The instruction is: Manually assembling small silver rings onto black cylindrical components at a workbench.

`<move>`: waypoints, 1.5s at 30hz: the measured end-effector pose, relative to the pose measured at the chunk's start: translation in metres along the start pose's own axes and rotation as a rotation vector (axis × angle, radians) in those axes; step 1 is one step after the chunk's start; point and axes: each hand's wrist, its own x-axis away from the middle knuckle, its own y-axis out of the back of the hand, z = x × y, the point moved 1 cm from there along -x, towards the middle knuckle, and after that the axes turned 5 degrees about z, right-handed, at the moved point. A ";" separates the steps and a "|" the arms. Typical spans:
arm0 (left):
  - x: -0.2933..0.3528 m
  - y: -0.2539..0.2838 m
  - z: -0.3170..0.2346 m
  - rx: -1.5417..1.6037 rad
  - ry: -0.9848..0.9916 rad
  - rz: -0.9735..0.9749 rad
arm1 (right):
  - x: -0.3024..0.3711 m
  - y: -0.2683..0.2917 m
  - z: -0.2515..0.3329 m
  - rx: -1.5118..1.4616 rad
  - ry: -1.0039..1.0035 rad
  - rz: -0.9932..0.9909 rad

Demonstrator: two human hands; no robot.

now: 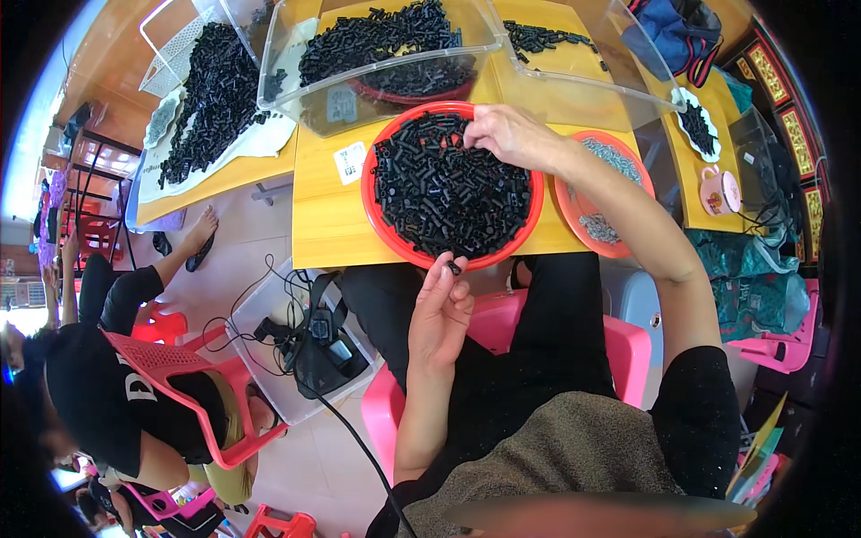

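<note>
A round red basket (370, 202) full of small black cylindrical plastic pieces (439, 179) stands at the table's near edge, in front of me. Just below its near rim, my left hand (439, 314) is closed, pinching one small black plastic piece (455, 267) between thumb and fingertips. My right hand (507, 136) reaches over the basket's far right side. Its fingers are bent together at the black pieces, and whether one is between them is too small to tell. To the right, partly beneath my right forearm, sits an orange-red tray (569, 211) with small grey metal parts (613, 160).
Clear plastic bins (377, 76) with more black pieces stand behind the basket. Left, a table holds a black heap (215, 99) on white cloth. Right are a white dish (700, 125) and pink mug (720, 190). A cable-filled box (305, 341) and seated person (126, 394) are lower left.
</note>
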 end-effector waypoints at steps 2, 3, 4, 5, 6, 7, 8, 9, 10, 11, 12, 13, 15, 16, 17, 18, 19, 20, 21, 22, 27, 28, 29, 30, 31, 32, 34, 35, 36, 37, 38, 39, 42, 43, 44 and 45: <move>0.000 0.001 -0.001 0.000 -0.004 0.000 | 0.005 0.000 0.004 -0.014 0.002 -0.038; 0.000 0.001 -0.001 -0.006 -0.006 -0.008 | 0.007 0.002 0.007 -0.023 -0.015 -0.123; 0.001 0.001 -0.001 -0.012 -0.008 -0.015 | 0.009 0.006 0.008 -0.030 -0.032 -0.209; 0.001 0.002 -0.002 -0.012 -0.005 -0.018 | 0.010 0.009 0.008 -0.032 -0.035 -0.208; 0.001 0.002 -0.003 -0.006 -0.001 -0.017 | 0.011 0.011 0.008 -0.034 -0.048 -0.208; 0.001 0.003 -0.003 0.000 0.004 -0.015 | 0.012 0.013 0.007 -0.034 -0.062 -0.209; 0.001 0.002 -0.002 -0.001 0.007 -0.017 | 0.012 0.014 0.006 -0.036 -0.065 -0.208; 0.002 0.001 -0.002 -0.003 0.003 -0.016 | 0.011 0.014 0.005 -0.027 -0.061 -0.196; 0.002 0.001 -0.002 -0.006 -0.002 -0.015 | 0.011 0.014 0.005 -0.017 -0.056 -0.184; 0.002 0.000 -0.002 -0.007 -0.001 -0.017 | 0.010 0.014 0.006 -0.019 -0.057 -0.184; 0.002 0.000 -0.002 -0.018 -0.002 -0.012 | 0.009 0.013 0.008 -0.040 -0.051 -0.177; 0.001 0.000 -0.002 -0.030 -0.002 -0.006 | 0.009 0.013 0.008 -0.062 -0.046 -0.172; 0.001 0.001 -0.001 -0.036 0.001 0.001 | 0.004 0.006 0.002 -0.075 0.015 -0.161; 0.001 0.001 -0.001 -0.039 0.001 0.009 | 0.001 0.004 0.002 -0.087 0.080 -0.149; 0.001 0.000 -0.001 -0.040 0.002 0.007 | -0.001 0.003 0.003 -0.089 0.079 -0.150; 0.001 0.000 -0.001 -0.041 -0.001 0.004 | -0.003 0.003 0.005 -0.055 0.097 -0.099; 0.001 -0.001 -0.001 -0.042 -0.005 0.001 | -0.005 0.002 0.007 -0.021 0.117 -0.048; 0.002 -0.001 -0.002 -0.043 -0.005 -0.002 | -0.007 0.003 0.010 -0.024 0.117 -0.048; 0.002 -0.001 -0.002 -0.045 -0.006 -0.002 | -0.009 0.003 0.012 0.030 0.119 -0.019; 0.002 -0.002 -0.002 -0.046 -0.004 -0.001 | -0.010 0.004 0.014 0.087 0.119 0.011; 0.002 -0.002 -0.002 -0.064 -0.011 -0.008 | -0.013 0.001 0.013 0.164 0.138 0.042; 0.001 -0.002 -0.002 -0.073 -0.009 -0.014 | -0.011 0.003 0.011 0.113 0.128 0.041; 0.001 -0.003 -0.002 -0.072 -0.011 -0.011 | -0.009 0.001 0.007 0.116 0.130 0.040; 0.001 -0.005 -0.002 -0.059 -0.004 -0.030 | -0.007 -0.002 0.002 0.009 0.125 -0.022; 0.002 -0.006 -0.002 -0.047 0.003 -0.050 | -0.005 -0.001 0.000 -0.099 0.118 -0.084; 0.002 -0.006 -0.002 -0.046 0.001 -0.047 | -0.004 -0.001 -0.002 -0.097 0.120 -0.085; 0.002 -0.004 -0.002 -0.047 0.003 -0.037 | -0.002 0.001 -0.004 -0.199 0.048 -0.060; 0.002 -0.003 -0.002 -0.048 0.004 -0.034 | -0.001 0.002 -0.004 -0.196 0.047 -0.062; 0.002 -0.003 -0.002 -0.044 0.002 -0.027 | -0.002 0.003 -0.005 -0.197 0.017 -0.060; 0.001 -0.003 -0.002 -0.042 -0.001 -0.020 | -0.002 0.004 -0.004 -0.199 -0.013 -0.059; 0.001 -0.002 -0.002 -0.043 0.000 -0.017 | -0.003 0.004 -0.003 -0.197 -0.014 -0.062; 0.001 -0.002 -0.001 -0.045 -0.003 -0.028 | -0.006 0.004 0.000 -0.202 -0.008 -0.090; 0.000 -0.001 -0.001 -0.047 -0.005 -0.033 | -0.017 0.004 0.015 -0.305 0.037 -0.137; 0.001 -0.001 -0.002 -0.047 -0.006 -0.029 | -0.019 0.005 0.019 -0.402 0.076 -0.156; 0.001 -0.001 -0.002 -0.047 -0.006 -0.029 | -0.019 0.008 0.019 -0.402 0.076 -0.156; 0.001 -0.001 -0.002 -0.050 -0.004 -0.031 | -0.019 0.011 0.017 -0.306 0.039 -0.163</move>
